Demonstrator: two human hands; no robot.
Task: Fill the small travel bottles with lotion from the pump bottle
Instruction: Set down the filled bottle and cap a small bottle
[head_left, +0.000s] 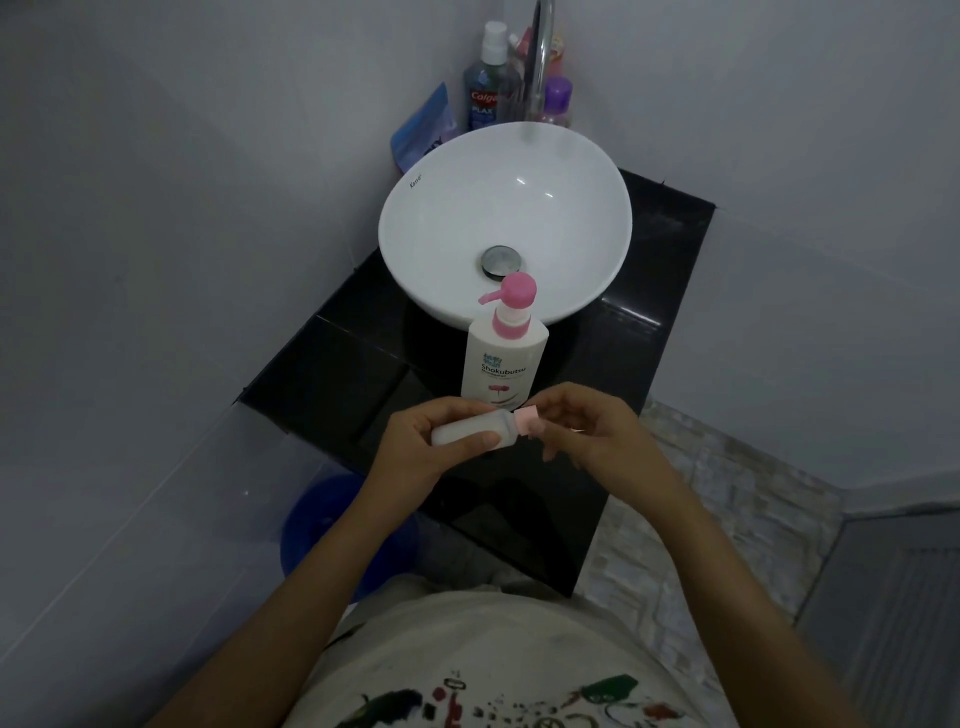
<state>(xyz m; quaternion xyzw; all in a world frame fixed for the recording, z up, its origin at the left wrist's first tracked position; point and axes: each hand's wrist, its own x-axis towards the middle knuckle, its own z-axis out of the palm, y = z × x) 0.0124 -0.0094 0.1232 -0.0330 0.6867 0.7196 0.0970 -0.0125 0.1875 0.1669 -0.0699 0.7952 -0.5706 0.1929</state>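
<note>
Small travel bottle (470, 429): white, lying sideways, raised over the near part of the desk (332, 374), gripped round its body by the left hand (431, 447), thumb on top. Pink cap (525, 419) at the bottle's right end, pinched between thumb and fingers of the right hand (582, 428); cannot tell whether on tight or loosened.

Pump bottle (501, 358): white with pink pump head and collar, upright on the desk, just in front of the sink, directly beyond the two hands; spout pointing left.

Sink (415, 228): white round bowl on the black desk, toward the far edge; metal drain (500, 261) in its middle. Tap (540, 62) rising behind the bowl.

Far corner behind the sink: mouthwash bottle (485, 91), purple bottle (556, 104), blue pouch (423, 130) leaning by the wall.

Blue bucket (317, 519): on the floor, below the desk's left edge.
</note>
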